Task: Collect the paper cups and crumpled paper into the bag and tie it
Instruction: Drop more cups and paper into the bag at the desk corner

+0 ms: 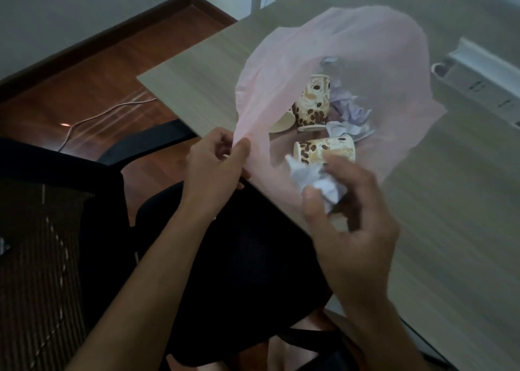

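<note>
Head view: pink bag [365, 41] lies on the surface [197, 89], mouth towards the person, probably so litter can go straight in. Left hand [216, 162] pinches the rim, lifting it open. Right hand [346, 210], fingers loosely curled, grips a crumpled paper [318, 185] at the mouth. Paper cups [313, 103] and more paper already lie inside.

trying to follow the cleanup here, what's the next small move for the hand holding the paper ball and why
Probably push the crumpled paper forward and drop it into the pink bag. The right hand holds it at the mouth, which the left hand pinches open, with paper cups already inside.
</note>
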A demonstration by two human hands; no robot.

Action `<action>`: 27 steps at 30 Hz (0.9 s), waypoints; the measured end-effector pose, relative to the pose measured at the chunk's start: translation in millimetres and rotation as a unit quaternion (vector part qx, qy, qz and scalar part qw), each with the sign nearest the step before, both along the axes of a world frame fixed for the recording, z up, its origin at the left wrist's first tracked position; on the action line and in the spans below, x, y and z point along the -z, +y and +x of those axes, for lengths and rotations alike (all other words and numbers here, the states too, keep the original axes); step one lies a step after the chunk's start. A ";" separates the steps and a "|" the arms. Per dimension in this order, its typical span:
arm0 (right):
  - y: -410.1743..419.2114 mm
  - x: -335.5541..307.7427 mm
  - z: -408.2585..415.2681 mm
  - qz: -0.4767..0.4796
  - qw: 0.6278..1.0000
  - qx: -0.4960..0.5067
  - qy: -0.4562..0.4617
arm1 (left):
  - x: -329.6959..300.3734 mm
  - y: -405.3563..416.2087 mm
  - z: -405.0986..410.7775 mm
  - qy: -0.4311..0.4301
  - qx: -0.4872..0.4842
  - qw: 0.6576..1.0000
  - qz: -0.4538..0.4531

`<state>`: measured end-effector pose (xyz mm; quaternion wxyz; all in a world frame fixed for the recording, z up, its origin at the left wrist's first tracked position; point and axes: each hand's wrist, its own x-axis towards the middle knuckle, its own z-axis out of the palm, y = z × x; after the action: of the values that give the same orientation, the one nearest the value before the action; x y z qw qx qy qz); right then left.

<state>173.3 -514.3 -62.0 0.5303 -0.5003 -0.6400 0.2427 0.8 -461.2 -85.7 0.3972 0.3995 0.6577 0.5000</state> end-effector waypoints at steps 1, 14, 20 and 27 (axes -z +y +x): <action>17.8 -11.0 7.1 -0.001 1.000 0.027 0.003 | -0.4 -0.4 1.0 0.004 0.002 1.000 -0.003; 8.1 5.6 19.3 -0.045 0.995 -0.015 -0.083 | -1.4 -9.9 3.8 -0.010 0.008 1.000 0.013; -30.8 110.4 -47.2 -0.319 0.908 -0.218 -0.164 | -2.8 -8.5 -9.7 0.002 0.019 1.000 0.012; 17.6 235.5 -143.6 -0.317 0.823 -0.274 -0.383 | -1.9 3.8 -16.8 0.017 0.050 0.998 0.030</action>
<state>29.7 -496.7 -297.5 -0.0335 -0.4979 -0.7897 0.3568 -16.0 -457.4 -83.8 0.3981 0.4517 0.6285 0.4924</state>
